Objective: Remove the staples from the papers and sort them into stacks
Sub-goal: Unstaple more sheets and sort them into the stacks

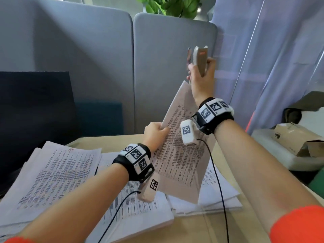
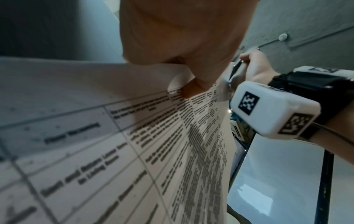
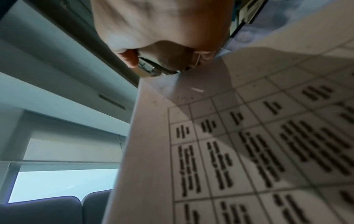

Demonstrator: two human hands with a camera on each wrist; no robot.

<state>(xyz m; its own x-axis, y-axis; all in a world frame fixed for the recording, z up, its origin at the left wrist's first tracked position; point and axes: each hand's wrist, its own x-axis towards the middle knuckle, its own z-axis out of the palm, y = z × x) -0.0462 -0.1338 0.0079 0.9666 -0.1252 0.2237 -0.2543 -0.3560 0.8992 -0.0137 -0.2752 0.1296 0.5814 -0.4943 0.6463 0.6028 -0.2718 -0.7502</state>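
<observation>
Left hand (image 1: 154, 135) clamped on the stapled papers (image 1: 182, 146), raised off the desk (image 1: 192, 228) — right hand (image 1: 201, 74) grips the staple remover (image 1: 199, 60) at their top corner, likely for leverage.

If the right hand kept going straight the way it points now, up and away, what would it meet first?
Probably the grey fabric partition panel behind the desk. The right hand, gripping the beige staple remover, has nothing visible between; depth is unclear.
</observation>
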